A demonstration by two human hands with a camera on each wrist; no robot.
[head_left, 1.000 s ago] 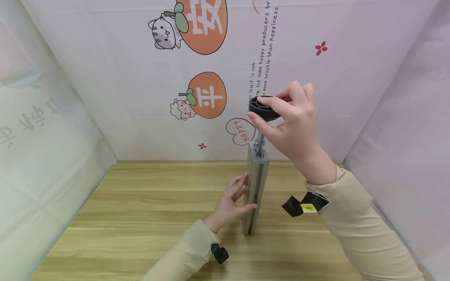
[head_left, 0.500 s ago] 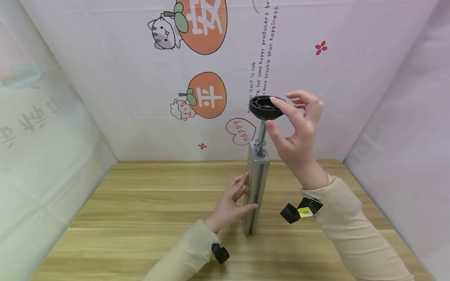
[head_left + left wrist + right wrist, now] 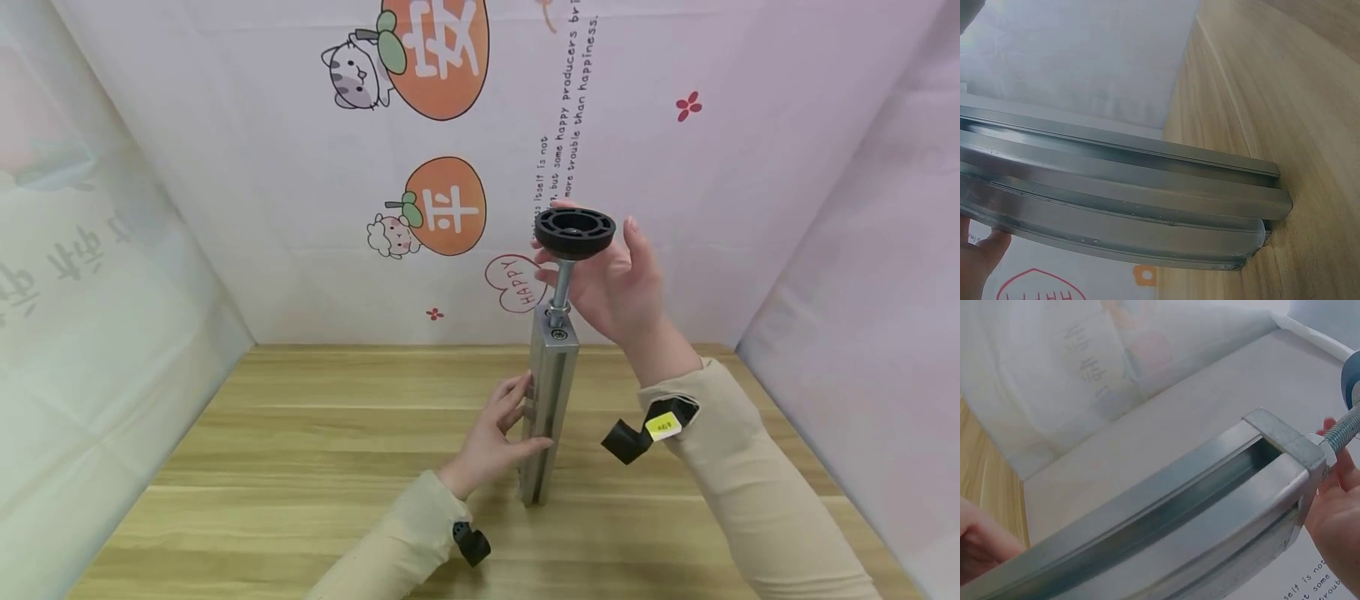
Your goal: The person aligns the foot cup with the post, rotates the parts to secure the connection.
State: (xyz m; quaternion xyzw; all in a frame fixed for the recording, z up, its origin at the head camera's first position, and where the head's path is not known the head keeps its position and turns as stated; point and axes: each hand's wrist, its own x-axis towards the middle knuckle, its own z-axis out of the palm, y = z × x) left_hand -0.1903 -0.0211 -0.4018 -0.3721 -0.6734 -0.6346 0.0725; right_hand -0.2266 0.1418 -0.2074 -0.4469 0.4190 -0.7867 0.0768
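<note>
A grooved aluminium profile (image 3: 546, 408) stands upright on the wooden table. A levelling foot with a round black base (image 3: 576, 242) is on its top end, base upward, its threaded rod (image 3: 562, 279) carrying a nut just above the end plate. Low on the profile, my left hand (image 3: 491, 437) grips it, with the thumb on the near side and the fingers at the left. My right hand (image 3: 622, 287) is spread behind the black base and rod, thumb raised at the right, part of its fingers hidden. In the right wrist view, the right palm (image 3: 1338, 519) shows beyond the rod.
Behind the wooden table (image 3: 337, 467) rises a white printed cloth (image 3: 300, 275) with cartoon fruit and lettering. Pale cloth walls (image 3: 847, 217) enclose the left and right sides. Each wrist wears a small black camera mount (image 3: 637, 433).
My right hand has let go of the black base's rim and moved round behind it, its fingers spreading. My left hand and the profile keep their place.
</note>
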